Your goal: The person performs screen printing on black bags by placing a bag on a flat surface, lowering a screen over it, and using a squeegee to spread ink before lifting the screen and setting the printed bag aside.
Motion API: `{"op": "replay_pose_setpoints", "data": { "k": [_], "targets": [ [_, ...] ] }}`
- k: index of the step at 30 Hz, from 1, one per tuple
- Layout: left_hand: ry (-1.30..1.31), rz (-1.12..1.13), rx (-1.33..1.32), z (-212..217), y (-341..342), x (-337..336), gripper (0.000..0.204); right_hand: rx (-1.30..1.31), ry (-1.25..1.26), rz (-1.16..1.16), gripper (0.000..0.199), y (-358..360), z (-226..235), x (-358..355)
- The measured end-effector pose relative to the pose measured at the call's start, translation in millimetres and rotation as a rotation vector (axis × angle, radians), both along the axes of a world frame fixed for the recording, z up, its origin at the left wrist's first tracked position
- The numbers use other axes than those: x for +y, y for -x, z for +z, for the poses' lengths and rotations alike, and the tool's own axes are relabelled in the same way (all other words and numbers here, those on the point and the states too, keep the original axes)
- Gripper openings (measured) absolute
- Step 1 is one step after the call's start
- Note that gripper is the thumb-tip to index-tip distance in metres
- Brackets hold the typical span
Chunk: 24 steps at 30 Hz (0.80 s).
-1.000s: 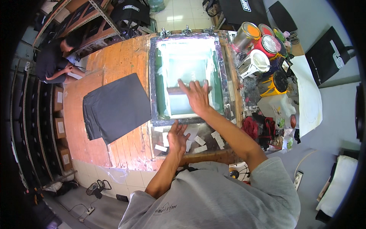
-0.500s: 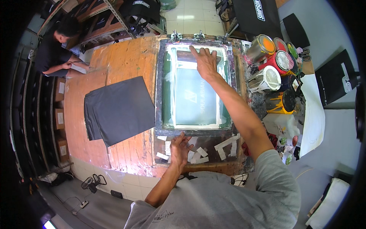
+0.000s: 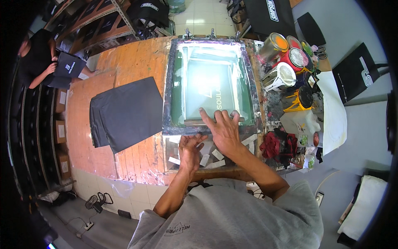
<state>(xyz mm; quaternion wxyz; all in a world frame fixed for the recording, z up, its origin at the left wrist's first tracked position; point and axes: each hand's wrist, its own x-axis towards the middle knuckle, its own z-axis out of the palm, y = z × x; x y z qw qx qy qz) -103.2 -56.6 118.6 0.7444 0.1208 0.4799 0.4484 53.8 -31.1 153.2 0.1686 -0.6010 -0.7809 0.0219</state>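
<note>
A screen printing frame [image 3: 173,130] with a dark border and green-edged mesh lies on the table, pale lettering showing through its middle. My right hand [image 3: 225,135] is closed over a wooden squeegee [image 3: 192,123], which rests across the near end of the mesh; the palm hides much of it. My left hand [image 3: 190,151] is bent at the frame's near edge, its fingertips gripping the rim. To the left of the frame lies a flat black fabric piece [image 3: 128,114], probably a folded bag.
Hinge clamps [image 3: 212,34] hold the frame's far side. Open paint cans [image 3: 286,74] crowd the right, near a dark red rag [image 3: 271,145]. Pale tape strips [image 3: 216,164] lie before the frame. At far left a person holds a printed black bag [image 3: 68,64].
My right hand has drawn the squeegee from the far end of the mesh to the near end. My left hand stays at the near rim. The other person has lifted a black bag.
</note>
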Motion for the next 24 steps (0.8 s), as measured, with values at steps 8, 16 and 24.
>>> {"op": "replay_pose_setpoints", "data": {
  "k": [8,16,24],
  "targets": [
    [-0.519,-0.043,-0.118,52.3,6.5,54.2,0.030,0.004,-0.416,0.005,0.058,-21.4,89.5,70.5],
    [-0.282,-0.252,1.719,-66.1,19.0,180.2,0.043,-0.016,-0.051,0.015,0.039,-51.4,199.0,153.9],
    [-0.420,-0.417,1.373,-106.1,52.8,198.8,0.030,0.282,0.027,0.051,0.036,-57.1,243.9,209.5]
  ]
}}
